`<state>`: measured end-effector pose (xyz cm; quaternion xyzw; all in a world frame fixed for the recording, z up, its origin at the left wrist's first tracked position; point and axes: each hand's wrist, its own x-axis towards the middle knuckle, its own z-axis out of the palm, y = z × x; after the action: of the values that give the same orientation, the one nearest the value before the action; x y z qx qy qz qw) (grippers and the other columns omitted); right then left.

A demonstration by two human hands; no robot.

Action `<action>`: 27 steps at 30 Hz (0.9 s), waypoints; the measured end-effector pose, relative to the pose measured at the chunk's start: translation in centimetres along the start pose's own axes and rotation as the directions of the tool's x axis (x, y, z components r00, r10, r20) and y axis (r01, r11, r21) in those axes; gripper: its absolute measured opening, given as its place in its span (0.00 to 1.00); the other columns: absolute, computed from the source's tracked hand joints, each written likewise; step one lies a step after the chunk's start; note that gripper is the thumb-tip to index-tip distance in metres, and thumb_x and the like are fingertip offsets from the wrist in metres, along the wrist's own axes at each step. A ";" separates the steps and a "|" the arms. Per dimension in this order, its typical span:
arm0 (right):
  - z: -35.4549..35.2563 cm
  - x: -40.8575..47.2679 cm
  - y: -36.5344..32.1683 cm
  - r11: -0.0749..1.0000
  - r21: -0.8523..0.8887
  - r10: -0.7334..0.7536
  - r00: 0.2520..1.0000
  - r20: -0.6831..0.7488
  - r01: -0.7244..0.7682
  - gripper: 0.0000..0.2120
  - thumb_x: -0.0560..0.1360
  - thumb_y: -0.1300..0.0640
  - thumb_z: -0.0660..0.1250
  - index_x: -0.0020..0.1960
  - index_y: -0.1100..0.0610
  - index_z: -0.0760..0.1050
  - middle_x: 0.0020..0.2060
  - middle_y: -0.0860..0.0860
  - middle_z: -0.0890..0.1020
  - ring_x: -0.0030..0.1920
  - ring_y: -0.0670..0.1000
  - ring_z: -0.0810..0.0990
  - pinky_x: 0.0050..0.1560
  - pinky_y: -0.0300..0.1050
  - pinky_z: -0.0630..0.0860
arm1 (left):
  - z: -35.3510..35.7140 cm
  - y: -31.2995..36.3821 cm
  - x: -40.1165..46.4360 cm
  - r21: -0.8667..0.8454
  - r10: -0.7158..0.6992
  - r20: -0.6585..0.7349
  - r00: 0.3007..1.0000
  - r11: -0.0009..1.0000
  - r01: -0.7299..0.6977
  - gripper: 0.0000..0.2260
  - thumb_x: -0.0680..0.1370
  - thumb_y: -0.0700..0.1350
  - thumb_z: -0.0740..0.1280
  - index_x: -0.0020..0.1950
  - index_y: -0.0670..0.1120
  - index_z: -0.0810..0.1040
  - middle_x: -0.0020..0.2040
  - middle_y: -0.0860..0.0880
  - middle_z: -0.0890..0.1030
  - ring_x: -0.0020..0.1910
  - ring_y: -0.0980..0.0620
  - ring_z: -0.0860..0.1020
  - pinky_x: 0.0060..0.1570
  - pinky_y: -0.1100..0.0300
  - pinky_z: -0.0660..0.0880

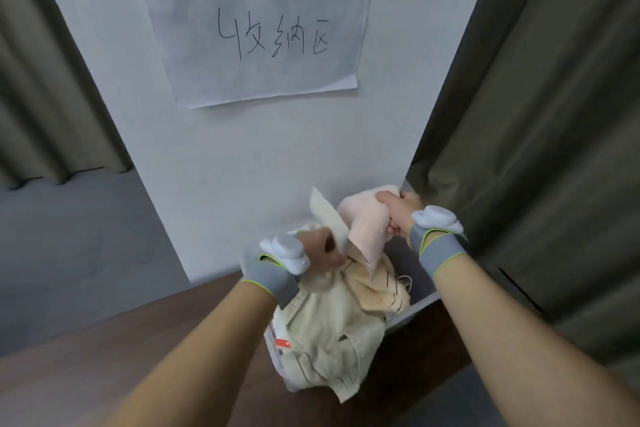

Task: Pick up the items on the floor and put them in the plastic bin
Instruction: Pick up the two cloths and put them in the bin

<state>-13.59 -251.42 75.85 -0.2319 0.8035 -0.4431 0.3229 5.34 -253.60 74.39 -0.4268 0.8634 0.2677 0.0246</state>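
fingers [325, 248] of the left hand [318, 250] are curled tight, gripping the lower edge of a cream cloth [327, 215] that stands up from the fist. a grey wristband with a lime edge [268, 279] wraps the left wrist, with a white padded piece on the back of the hand.

just right of that, a pale pink cloth [367, 229] hangs between the two hands, its upper end bunched in the right hand [398, 211]. the right hand's fingers [386, 198] are closed around the pink cloth, holding it above the plastic bin [415, 310]. this wrist wears the same kind of grey band [441, 253] and white pad.

below both hands the clear plastic bin sits on the dark brown wooden floor [173, 340], pushed up against a white wall [242, 156]. the bin is heaped with pale yellow and cream clothing [332, 329], some of it spilling over the near rim. a small orange label [284, 343] shows at the bin's left side. both held cloths are over the bin, touching the top of the heap or just above it; which one cannot be told.

on the wall above, a sheet of white paper [256, 21] carries handwritten black characters. olive-grey curtains hang at the far left [45, 80] and at the right [554, 114], the right one reaching down beside the bin.
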 end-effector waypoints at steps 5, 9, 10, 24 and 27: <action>1.4 1.3 0.7 0.999 0.034 0.016 0.987 0.160 -0.022 0.24 0.69 0.49 0.67 0.60 0.62 0.72 0.29 0.54 0.68 0.21 0.51 0.65 0.25 0.39 0.68 | 7.9 2.8 -3.2 0.018 -0.117 0.433 0.894 0.992 0.121 0.25 0.75 0.64 0.58 0.56 0.44 0.76 0.61 0.42 0.77 0.56 0.46 0.75 0.57 0.54 0.71; 1.6 2.4 1.8 0.999 0.014 0.025 0.965 0.259 -0.030 0.23 0.69 0.49 0.67 0.58 0.62 0.74 0.27 0.54 0.69 0.21 0.52 0.67 0.35 0.45 0.72 | 7.7 2.3 -3.7 0.032 -0.220 0.306 0.926 0.975 0.221 0.24 0.77 0.62 0.59 0.57 0.43 0.77 0.58 0.44 0.80 0.58 0.44 0.77 0.61 0.52 0.72; 1.7 2.5 2.1 0.999 0.008 0.031 0.957 0.287 -0.034 0.23 0.68 0.49 0.67 0.58 0.62 0.74 0.26 0.54 0.70 0.21 0.52 0.67 0.37 0.46 0.72 | 7.8 2.5 -4.0 0.038 -0.247 0.297 0.922 0.968 0.247 0.22 0.78 0.60 0.60 0.58 0.43 0.77 0.59 0.44 0.79 0.58 0.44 0.76 0.60 0.54 0.71; -2.9 2.4 3.8 0.987 -0.155 0.008 0.952 0.307 0.041 0.34 0.60 0.45 0.66 0.64 0.56 0.72 0.52 0.53 0.78 0.45 0.53 0.78 0.52 0.48 0.78 | 3.2 -0.7 -1.1 0.001 -0.023 0.134 0.991 1.000 0.024 0.07 0.76 0.55 0.64 0.49 0.54 0.76 0.41 0.44 0.82 0.42 0.48 0.80 0.41 0.60 0.75; -4.0 0.6 5.0 0.910 -0.410 0.092 0.932 0.351 0.065 0.22 0.77 0.58 0.60 0.69 0.64 0.66 0.49 0.55 0.75 0.53 0.52 0.77 0.49 0.34 0.74 | 5.8 0.0 -1.0 0.139 -0.069 0.217 0.974 0.989 0.039 0.23 0.64 0.76 0.60 0.44 0.60 0.77 0.31 0.47 0.81 0.32 0.55 0.80 0.26 0.67 0.70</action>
<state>-17.30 -247.07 73.00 -0.3672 0.8071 -0.2099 0.4119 4.90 -250.13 69.72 -0.4151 0.8595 0.2540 0.1563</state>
